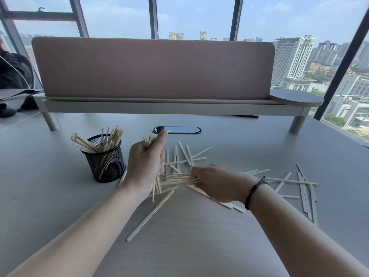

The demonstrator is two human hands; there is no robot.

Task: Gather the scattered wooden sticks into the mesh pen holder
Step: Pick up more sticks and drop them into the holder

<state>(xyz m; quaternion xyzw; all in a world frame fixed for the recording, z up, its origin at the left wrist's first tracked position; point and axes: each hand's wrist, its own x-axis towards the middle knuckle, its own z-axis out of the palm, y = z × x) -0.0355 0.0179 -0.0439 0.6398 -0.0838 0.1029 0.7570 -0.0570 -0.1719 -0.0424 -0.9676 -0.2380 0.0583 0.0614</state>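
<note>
A black mesh pen holder (pixel 106 164) stands left of centre on the grey desk, with several wooden sticks (pixel 95 141) leaning in it. My left hand (pixel 144 159) is just right of it and grips an upright bundle of sticks, whose tips show above the fist. My right hand (pixel 216 183) lies lower and to the right, pinching a flat bunch of sticks (pixel 179 179) that points left. Several loose sticks (pixel 186 154) lie scattered on the desk between and behind the hands, and more sticks (pixel 305 188) lie at the right.
A pink divider screen (pixel 151 66) on a raised shelf (pixel 169 106) runs across the back of the desk. An oval cable port (pixel 176 130) sits in the desk behind the hands. A dark bag (pixel 12 104) lies far left. Windows stand behind.
</note>
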